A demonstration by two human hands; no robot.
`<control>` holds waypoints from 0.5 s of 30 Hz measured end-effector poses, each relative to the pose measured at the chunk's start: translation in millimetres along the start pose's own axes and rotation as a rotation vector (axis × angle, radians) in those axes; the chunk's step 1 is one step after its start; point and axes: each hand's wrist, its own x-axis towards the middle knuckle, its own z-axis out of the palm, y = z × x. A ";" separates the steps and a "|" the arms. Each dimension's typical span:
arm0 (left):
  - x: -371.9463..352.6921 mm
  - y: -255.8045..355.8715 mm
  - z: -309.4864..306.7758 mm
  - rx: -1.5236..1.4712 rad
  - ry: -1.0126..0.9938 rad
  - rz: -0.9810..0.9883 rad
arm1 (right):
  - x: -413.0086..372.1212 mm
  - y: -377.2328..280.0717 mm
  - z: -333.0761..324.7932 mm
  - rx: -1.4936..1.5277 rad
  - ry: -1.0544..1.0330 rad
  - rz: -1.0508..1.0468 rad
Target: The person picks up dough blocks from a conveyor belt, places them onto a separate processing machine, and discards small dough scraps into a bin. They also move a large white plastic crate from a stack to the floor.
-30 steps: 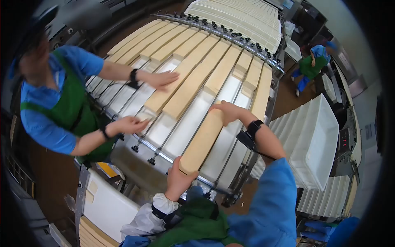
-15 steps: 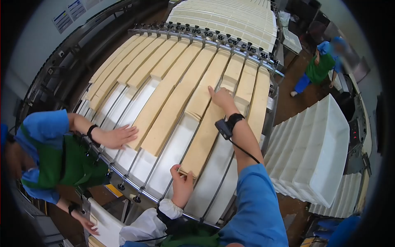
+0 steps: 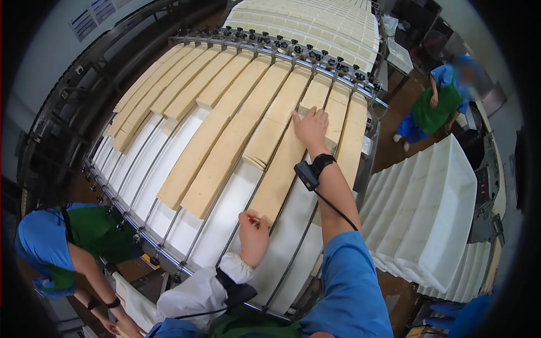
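A long, pale-yellow slab [image 3: 282, 179] lies in a lane between thin metal rods on the white conveyor bed. My left hand [image 3: 255, 236] is at the slab's near end, fingers closed on its edge. Farther up, my right hand [image 3: 311, 130] rests with outstretched fingers at the slab's far end, close to the cut end of another slab [image 3: 316, 93] in the same lane. To the left, a shorter slab [image 3: 265, 138] has layered, curling sheets at its near end.
More slabs [image 3: 225, 160] fill lanes leftward. A metal bar with black knobs [image 3: 270, 42] crosses the far side. Stacked white trays [image 3: 417, 214] stand at right. A co-worker [image 3: 56, 242] bends at lower left; another person [image 3: 437, 107] stands at far right.
The slab under my hands has slid away from me, both hands moving with it. The co-worker at left has taken a hand off the slabs and bent down.
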 end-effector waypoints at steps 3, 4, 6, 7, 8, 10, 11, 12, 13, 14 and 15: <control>30.0 5.5 21.1 0.133 0.038 0.044 | -7.6 -7.8 -23.7 -0.033 0.126 -0.129; 39.2 7.2 30.7 0.125 0.052 0.054 | -16.3 -12.6 -33.4 -0.024 0.168 -0.194; 45.7 10.8 37.9 0.113 0.069 0.067 | -51.1 -24.2 -60.2 0.103 0.033 -0.330; 45.2 12.7 38.8 0.108 0.068 0.074 | -72.2 -29.1 -75.6 0.166 -0.037 -0.395; 41.7 13.3 36.7 0.101 0.066 0.081 | -93.0 -33.0 -89.3 0.216 -0.165 -0.435; 35.7 -0.1 23.8 0.177 0.048 0.055 | -130.4 -39.5 -104.3 0.231 -0.351 -0.479; 29.2 -8.4 14.5 0.215 0.042 0.038 | -148.2 -44.0 -109.2 0.199 -0.417 -0.493; 19.5 -8.5 1.7 0.191 0.026 -0.018 | -160.4 -47.9 -112.5 0.170 -0.484 -0.514; 7.8 -4.8 -14.7 0.166 0.015 -0.073 | -165.6 -50.0 -109.8 0.123 -0.485 -0.504; -4.8 -0.1 -32.4 0.142 0.008 -0.125 | -167.4 -51.1 -99.5 0.079 -0.484 -0.497; -21.5 5.7 -51.8 0.069 -0.001 -0.131 | -168.1 -53.5 -87.5 0.040 -0.481 -0.495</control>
